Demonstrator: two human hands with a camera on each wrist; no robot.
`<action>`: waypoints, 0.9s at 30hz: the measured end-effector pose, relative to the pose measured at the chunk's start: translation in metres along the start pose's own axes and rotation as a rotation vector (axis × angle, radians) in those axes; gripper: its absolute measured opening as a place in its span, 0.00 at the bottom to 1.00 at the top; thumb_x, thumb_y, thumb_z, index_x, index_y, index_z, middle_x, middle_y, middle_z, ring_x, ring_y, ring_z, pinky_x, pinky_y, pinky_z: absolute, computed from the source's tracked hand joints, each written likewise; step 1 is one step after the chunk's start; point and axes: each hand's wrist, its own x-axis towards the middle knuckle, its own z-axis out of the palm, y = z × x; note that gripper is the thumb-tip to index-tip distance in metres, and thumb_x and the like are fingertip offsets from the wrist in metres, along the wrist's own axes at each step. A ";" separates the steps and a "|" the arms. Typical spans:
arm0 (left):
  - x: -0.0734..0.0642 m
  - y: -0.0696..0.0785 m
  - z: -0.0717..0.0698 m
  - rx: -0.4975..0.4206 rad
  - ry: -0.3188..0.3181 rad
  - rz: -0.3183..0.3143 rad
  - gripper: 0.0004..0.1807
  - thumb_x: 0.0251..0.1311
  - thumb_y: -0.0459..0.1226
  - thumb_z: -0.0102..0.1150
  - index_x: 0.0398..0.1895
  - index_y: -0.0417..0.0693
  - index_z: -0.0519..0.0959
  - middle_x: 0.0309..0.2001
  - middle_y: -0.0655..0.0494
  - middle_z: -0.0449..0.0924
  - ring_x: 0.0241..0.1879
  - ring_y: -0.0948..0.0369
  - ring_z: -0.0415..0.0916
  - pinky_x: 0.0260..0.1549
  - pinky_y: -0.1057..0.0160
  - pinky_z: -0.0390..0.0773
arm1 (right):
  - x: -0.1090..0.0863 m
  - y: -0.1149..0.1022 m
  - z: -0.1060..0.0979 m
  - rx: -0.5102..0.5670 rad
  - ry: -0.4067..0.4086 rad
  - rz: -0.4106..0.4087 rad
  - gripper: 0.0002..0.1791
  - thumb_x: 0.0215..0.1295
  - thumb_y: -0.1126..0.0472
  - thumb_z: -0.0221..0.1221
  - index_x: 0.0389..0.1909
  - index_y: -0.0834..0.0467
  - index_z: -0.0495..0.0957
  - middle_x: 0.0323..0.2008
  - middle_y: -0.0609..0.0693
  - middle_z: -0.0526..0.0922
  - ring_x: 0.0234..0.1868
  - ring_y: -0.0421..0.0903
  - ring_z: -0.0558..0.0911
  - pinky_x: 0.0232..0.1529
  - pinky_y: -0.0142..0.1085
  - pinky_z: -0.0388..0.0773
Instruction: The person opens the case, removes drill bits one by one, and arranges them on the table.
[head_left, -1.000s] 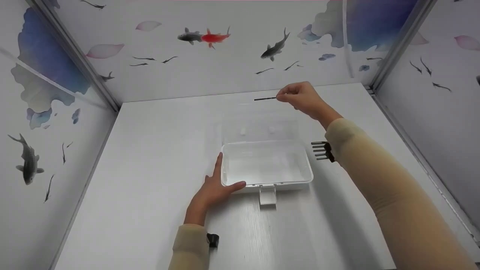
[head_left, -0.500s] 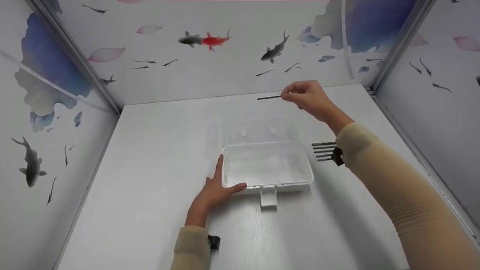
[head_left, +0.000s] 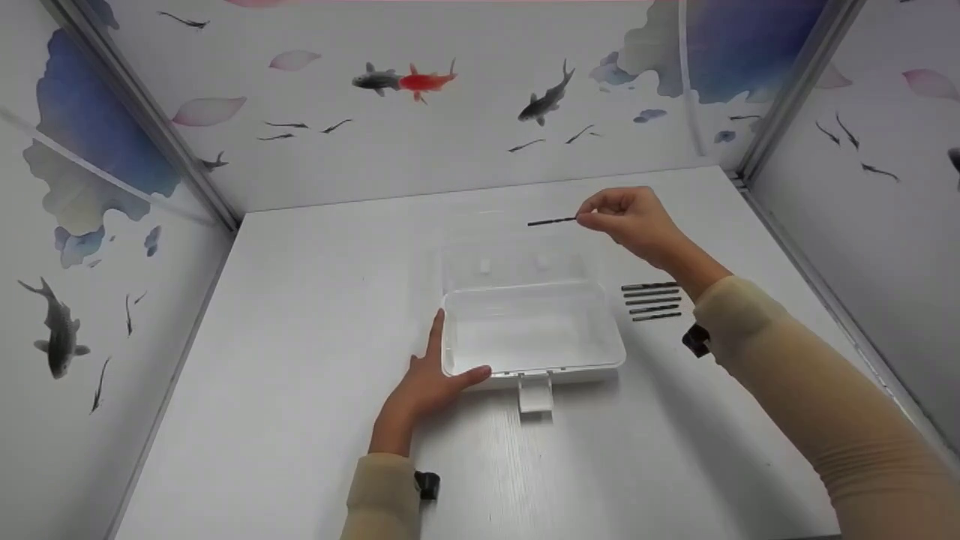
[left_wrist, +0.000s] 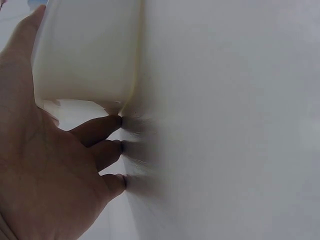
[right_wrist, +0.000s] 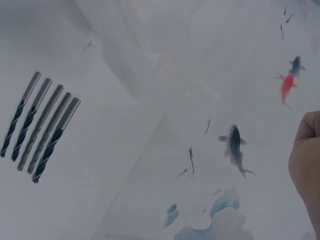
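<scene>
In the head view, a drill bit (head_left: 551, 221) is pinched by my right hand (head_left: 626, 221), between thumb and fingertips, above the table's far part. It points left over the clear lid of a white plastic box (head_left: 619, 360). My left hand (head_left: 427, 379) rests spread against the box's front left corner, its thumb on the front rim and a finger straight along the left side. Its other fingertips (left_wrist: 116, 122) touch the table in the left wrist view. Several drill bits (head_left: 651, 301) lie in a row right of the box; the right wrist view shows these bits (right_wrist: 47, 120) with twisted dark ends.
The clear lid (head_left: 517, 259) is folded back flat behind the box, and the latch (head_left: 535, 394) hangs at its front. A white table (head_left: 315, 315) lies under everything. Walls printed with fish (head_left: 427, 79) stand at the back and both sides.
My right hand, with the drill bit pinched in it, has moved right and slightly nearer. Its sleeve now uncovers the row of bits. My left hand and the box have stayed put.
</scene>
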 end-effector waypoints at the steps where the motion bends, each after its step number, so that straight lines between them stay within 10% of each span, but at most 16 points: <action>1: 0.000 0.000 0.000 0.001 -0.001 0.005 0.74 0.48 0.75 0.71 0.87 0.75 0.31 0.87 0.43 0.49 0.83 0.26 0.39 0.78 0.27 0.53 | -0.003 0.002 -0.002 -0.005 0.003 0.004 0.11 0.72 0.55 0.69 0.44 0.60 0.90 0.17 0.39 0.66 0.20 0.38 0.64 0.28 0.35 0.68; 27: 0.002 -0.003 0.002 -0.005 0.000 0.009 0.73 0.49 0.75 0.71 0.87 0.77 0.30 0.87 0.43 0.48 0.84 0.28 0.38 0.79 0.28 0.52 | -0.069 0.079 -0.045 -0.100 -0.042 0.198 0.18 0.70 0.48 0.70 0.50 0.57 0.89 0.22 0.40 0.78 0.30 0.41 0.74 0.33 0.35 0.78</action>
